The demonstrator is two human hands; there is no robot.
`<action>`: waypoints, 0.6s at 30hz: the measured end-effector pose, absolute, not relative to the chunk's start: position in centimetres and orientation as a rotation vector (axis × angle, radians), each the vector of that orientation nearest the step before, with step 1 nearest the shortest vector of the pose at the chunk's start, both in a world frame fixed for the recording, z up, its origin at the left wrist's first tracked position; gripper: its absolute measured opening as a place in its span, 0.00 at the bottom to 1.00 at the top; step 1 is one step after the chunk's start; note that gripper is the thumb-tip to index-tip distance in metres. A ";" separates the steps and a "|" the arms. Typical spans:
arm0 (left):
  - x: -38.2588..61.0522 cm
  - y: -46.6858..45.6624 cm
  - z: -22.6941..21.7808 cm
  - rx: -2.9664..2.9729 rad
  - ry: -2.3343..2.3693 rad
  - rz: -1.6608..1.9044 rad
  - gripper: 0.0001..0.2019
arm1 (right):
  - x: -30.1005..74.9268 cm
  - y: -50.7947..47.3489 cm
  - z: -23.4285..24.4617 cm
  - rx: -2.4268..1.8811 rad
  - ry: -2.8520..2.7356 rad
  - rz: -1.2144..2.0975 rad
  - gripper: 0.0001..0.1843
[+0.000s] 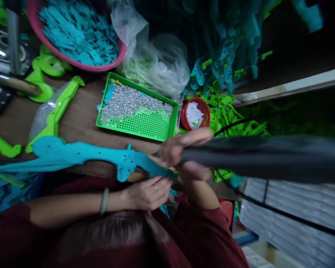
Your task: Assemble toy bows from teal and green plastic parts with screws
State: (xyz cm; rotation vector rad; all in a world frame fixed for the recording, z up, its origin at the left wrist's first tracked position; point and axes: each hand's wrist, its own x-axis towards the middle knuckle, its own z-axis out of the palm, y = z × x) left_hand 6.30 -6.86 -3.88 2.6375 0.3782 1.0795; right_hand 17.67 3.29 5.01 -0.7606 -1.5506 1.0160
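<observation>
My left hand (149, 194), with a ring and a bracelet, grips the right end of a long blue plastic part (100, 154). This part looks like a moulded toy shell, with a rounded lobe at its left and a raised block near the middle. My right hand (188, 152) is wrapped round a thick dark cylindrical tool (262, 156), blurred by motion, which reaches out to the right. The tool's kind is unclear. The right fingers are close above the part's right end; whether the tool touches it cannot be seen.
A green tray (136, 129) holds many small silvery pieces. Beyond it are a pink basin (80, 67) of blue pieces and a clear plastic bag (167, 67). A red basket (184, 118) holds white pieces. Green parts (54, 115) lie left; a strapped white stack (293, 208) stands right.
</observation>
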 end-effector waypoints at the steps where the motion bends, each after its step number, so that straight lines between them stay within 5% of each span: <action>1: 5.5 -7.0 -3.5 2.627 0.323 1.177 0.08 | 18.4 4.2 5.9 -0.736 -1.469 0.966 0.14; 4: 1.1 -8.1 -2.4 2.366 0.340 1.229 0.08 | 19.9 6.4 7.1 -0.789 -1.214 0.775 0.10; 8: -7.6 -8.9 -0.4 1.950 1.115 1.022 0.06 | 19.8 7.0 6.1 -0.884 -1.084 0.674 0.10; 12: -13.8 -7.3 0.8 1.246 1.989 1.498 0.14 | 17.8 6.6 4.6 -0.905 -1.105 0.666 0.14; 18: -15.5 -5.2 0.5 0.735 1.820 1.190 0.22 | 14.4 4.5 4.0 -0.908 -1.190 0.852 0.19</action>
